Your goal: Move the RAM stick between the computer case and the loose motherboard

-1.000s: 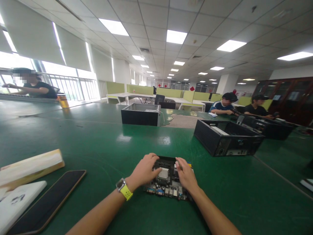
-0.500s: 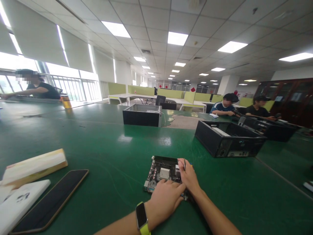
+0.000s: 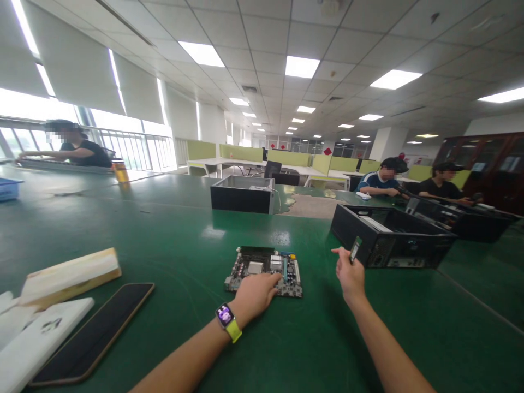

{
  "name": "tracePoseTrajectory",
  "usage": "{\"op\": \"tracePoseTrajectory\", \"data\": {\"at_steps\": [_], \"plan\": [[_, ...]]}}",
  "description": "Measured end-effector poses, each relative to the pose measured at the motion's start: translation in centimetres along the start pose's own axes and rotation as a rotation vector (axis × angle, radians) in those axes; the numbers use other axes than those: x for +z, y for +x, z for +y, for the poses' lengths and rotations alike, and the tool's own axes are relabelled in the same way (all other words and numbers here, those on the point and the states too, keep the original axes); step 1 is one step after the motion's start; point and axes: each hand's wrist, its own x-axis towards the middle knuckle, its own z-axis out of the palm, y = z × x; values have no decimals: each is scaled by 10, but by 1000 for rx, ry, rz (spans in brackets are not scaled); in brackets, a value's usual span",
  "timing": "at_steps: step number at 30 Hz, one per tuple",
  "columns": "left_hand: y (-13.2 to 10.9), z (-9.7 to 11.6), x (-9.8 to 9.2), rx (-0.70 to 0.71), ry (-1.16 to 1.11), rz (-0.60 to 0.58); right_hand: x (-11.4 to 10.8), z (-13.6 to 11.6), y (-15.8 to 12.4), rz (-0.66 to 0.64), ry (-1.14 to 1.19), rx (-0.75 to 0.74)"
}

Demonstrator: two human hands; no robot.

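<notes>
A motherboard lies flat on the green table in front of me, its silver processor showing near the left side. My left hand, with a watch on the wrist, reaches over the board's front edge and grips it there; the palm covers part of the front. Off to the right, my right hand is raised above the table, apart from the board. It pinches a small green memory module that stands upright, while one finger points left.
An open black computer case stands just beyond my right hand, another case farther back. At left lie a dark phone-like slab, a white box and a long carton. Other people sit around the table.
My right hand has come away from the motherboard and moved right, with the memory module in it. The board has shifted left and slightly away, with my left hand still on it.
</notes>
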Motion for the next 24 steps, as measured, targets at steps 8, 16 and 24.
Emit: {"op": "tracePoseTrajectory", "data": {"at_steps": [8,16,24], "plan": [[12,-107,-16,-359,153,71,-64,-44,115,134,-499,-222],[8,-195,-39,-559,203,50,-107,-23,225,-131,-1326,-56],[1,-230,-48,-690,256,43,-119,4,253,-267,-1379,100]]}}
